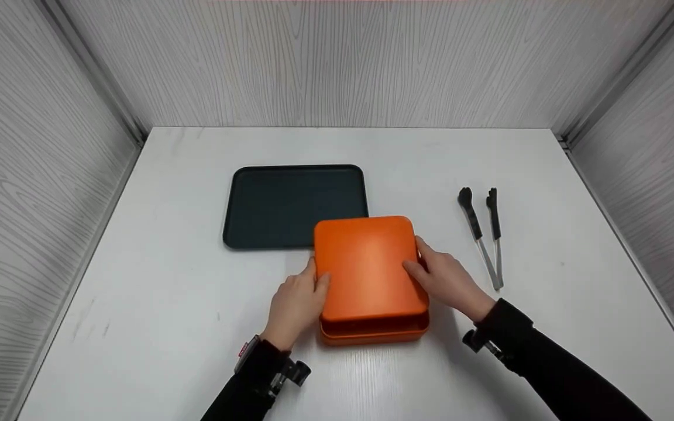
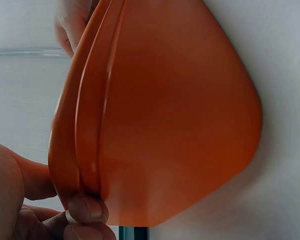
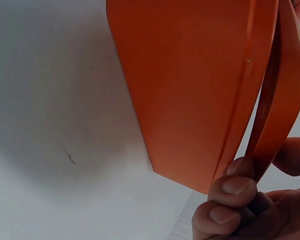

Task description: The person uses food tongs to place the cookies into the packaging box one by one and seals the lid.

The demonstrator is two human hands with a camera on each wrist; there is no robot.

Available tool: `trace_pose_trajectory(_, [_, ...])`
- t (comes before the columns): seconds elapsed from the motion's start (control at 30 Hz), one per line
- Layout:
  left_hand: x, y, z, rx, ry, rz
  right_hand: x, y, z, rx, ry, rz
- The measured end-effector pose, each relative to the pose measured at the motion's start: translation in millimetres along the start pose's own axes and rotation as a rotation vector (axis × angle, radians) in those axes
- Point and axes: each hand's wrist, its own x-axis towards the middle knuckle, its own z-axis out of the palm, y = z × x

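Note:
An orange box (image 1: 375,338) stands on the white table, its orange lid (image 1: 366,269) tilted over the top. Along the near side a dark gap shows between lid and rim. My left hand (image 1: 295,304) grips the lid's left edge, thumb on top and fingertips under the edge, close by the box rim in the left wrist view. On the opposite side my right hand (image 1: 448,283) pinches the lid's right edge. From the right wrist a narrow wedge of light separates the lid (image 3: 285,90) from the box (image 3: 190,90). The box's inside is mostly hidden.
A dark green tray (image 1: 296,204) lies flat behind the box, its near right corner overlapped by the lid in the head view. To the right lie tongs (image 1: 498,257) with black tips, spread apart. Grey wood-grain panels (image 1: 337,64) border the table at back and sides.

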Motion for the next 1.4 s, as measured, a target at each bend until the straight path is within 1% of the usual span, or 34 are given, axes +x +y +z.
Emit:
trace_pose_trajectory(0.27, [1.1,0.5,1.3,-0.001,0.012,0.016,0.7,1.9,1.1,0.016,-0.026,0.028])
trace_pose_trajectory(0.43, [0.9,0.3,2.3,0.004,0.008,0.01,-0.2,4.5,3.1,0.033,-0.056,0.051])
trace_pose_trajectory(0.6, [-0.7,-0.2,1.0,0.017,-0.009,0.002,-0.4,3.8,3.9,0.041,-0.066,0.063])
trace_pose_trajectory(0.77, [-1.6,-1.1,-1.5,0.019,-0.043,0.0,-0.7,2.8,4.9,0.048,-0.066,0.06])
trace_pose_trajectory(0.9, [-2.1,-2.4,-3.2,0.001,-0.079,-0.027,-2.4,2.5,5.9,0.065,-0.068,0.056])
trace_pose_trajectory(1.1, [-2.4,-5.6,-2.7,0.016,-0.107,-0.035,-4.4,3.0,6.8,0.093,-0.075,0.067])
trace_pose_trajectory(1.27, [-1.9,-7.8,-2.3,-0.036,-0.125,-0.035,-5.2,5.6,7.1,0.121,-0.08,0.08])
trace_pose_trajectory(1.4, [-1.8,-8.7,-1.6,-0.064,-0.126,-0.037,-6.0,6.9,8.0,0.152,-0.082,0.081])
